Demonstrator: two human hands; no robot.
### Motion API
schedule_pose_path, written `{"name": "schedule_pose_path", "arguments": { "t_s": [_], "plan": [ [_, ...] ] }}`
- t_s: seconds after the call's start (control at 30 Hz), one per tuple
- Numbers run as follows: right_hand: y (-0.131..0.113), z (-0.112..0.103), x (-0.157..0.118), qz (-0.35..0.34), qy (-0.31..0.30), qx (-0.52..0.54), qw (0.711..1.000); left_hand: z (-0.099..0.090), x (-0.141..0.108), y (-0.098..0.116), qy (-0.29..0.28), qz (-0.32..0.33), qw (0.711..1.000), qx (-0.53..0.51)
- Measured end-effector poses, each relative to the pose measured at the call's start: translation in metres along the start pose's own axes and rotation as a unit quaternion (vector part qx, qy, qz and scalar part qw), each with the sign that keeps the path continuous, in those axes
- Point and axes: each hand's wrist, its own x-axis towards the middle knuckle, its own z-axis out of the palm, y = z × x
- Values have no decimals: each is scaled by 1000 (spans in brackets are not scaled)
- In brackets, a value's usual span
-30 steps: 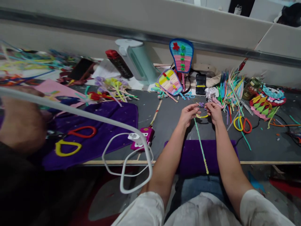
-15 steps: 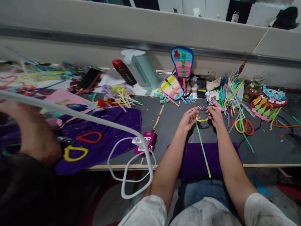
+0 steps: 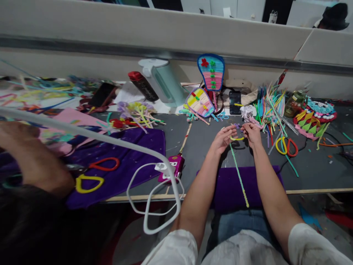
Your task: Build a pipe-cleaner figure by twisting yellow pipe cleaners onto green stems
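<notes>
1. Neighbour's forearm [image 3: 45,165]: moved nearer the left-side scissors [image 3: 89,191].
2. Green stem [image 3: 238,169]: pinched in left hand [image 3: 221,140], trailing between 5 and 6 o'clock.
3. Yellow stem [image 3: 237,139]: curved, between hands.
4. Right hand [image 3: 253,135]: fingertips nearly together; hold unclear.
5. Stem bundle [image 3: 271,105]: 1 o'clock from right hand, on counter [image 3: 317,173].

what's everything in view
jug: 1, green, back
bottle: 1, dark, back
fans: 2, multicoloured, back
phones: 2, black, back
scissors: 2, red-yellow, left and right
cloths: 2, purple, left and front
socket block: 1, magenta, centre
cable: 1, white, left
jar: 1, greenish, right
round craft: 1, multicoloured, right
loose stems: many, mixed, back
table: 1, grey, beneath
other person's arm: 1, bare, left
held stem: 1, green-yellow, below hands
yellow piece: 1, yellow, between hands
hands: 2, bare, centre
</notes>
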Motion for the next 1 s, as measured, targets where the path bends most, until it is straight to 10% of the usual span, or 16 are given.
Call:
{"name": "schedule_pose_path", "arguments": {
  "t_s": [0.57, 1.0],
  "plan": [
    [-19, -28, 10, -63, 100, 82, 990, 2, -9, 4, -24, -3, 993, 114],
    [-9, 0, -9, 103, -102, 44, 989, 4, -2, -4, 26, 36, 999, 3]
  ]
}}
